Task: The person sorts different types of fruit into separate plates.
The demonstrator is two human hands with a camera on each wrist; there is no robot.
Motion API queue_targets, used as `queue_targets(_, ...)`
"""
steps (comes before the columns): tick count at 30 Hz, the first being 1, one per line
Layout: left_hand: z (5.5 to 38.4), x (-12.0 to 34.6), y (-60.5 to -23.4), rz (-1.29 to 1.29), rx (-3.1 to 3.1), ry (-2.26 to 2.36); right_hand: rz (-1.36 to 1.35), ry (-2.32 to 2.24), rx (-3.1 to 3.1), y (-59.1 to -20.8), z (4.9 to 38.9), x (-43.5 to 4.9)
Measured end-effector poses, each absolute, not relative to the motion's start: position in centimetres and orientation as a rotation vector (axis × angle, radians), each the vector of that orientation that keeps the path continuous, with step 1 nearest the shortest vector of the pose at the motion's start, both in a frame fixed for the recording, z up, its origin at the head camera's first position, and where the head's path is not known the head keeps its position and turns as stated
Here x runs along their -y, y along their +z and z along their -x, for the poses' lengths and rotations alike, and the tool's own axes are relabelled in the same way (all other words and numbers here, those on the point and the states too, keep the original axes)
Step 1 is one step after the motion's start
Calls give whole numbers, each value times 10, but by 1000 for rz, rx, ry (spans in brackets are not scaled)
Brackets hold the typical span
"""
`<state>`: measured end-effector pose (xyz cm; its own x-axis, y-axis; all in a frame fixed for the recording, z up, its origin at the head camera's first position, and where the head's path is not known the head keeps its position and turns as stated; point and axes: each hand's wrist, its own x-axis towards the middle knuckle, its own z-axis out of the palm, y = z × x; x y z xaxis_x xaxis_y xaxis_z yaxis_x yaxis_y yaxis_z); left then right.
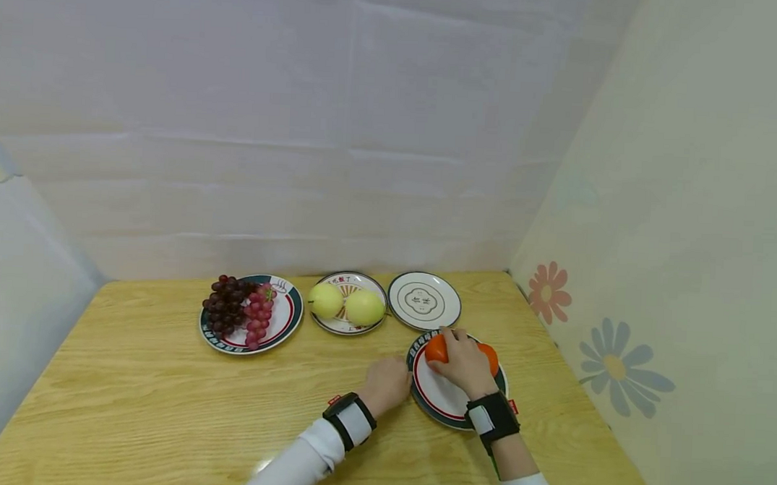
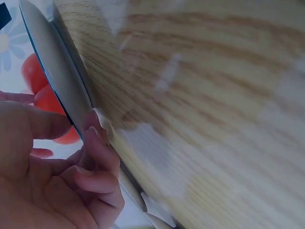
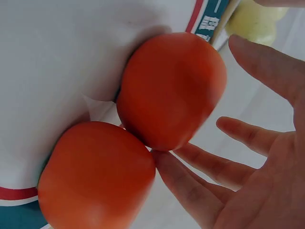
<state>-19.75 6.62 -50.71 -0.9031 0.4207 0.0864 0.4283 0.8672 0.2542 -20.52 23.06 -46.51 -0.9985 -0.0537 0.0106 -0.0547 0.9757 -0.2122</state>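
Observation:
A white plate (image 1: 443, 397) with a dark green rim and a red inner ring stands at the table's front right. Two smooth orange-red tomatoes lie on it, a left tomato (image 3: 171, 88) and a right tomato (image 3: 97, 174), touching each other. At the plate's left edge my left hand (image 1: 387, 384) pinches the rim between thumb and curled fingers; the left wrist view shows the plate edge-on there. My right hand (image 1: 464, 363) reaches over the tomatoes, its fingers spread and mostly straight. One fingertip (image 3: 162, 160) is right where the tomatoes meet, and the thumb stands apart from them.
Behind is a small white plate (image 1: 423, 302) with a printed centre. Left of it, another plate (image 1: 352, 331) bears two yellow-green pears (image 1: 365, 308). A green-rimmed plate (image 1: 283, 332) with dark and red grapes (image 1: 226, 304) stands further left. A flowered covering (image 1: 617, 367) borders the table's right side.

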Motion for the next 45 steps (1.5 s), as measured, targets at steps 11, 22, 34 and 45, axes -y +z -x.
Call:
queue_targets(11, 197, -67, -511, 721, 2957, -420, -112, 260, 3101, -471, 210, -231)
queue_targets(22, 196, -68, -513, 715, 2956, -382, -220, 369, 3032, -451, 233, -236)
queue_targets(34, 194, -69, -507, 743, 2974, -359, -228, 389, 2969, -459, 300, -225)
queue_targets(45, 198, -67, -514, 753, 2972, -384, -203, 417, 3009, -487, 320, -210)
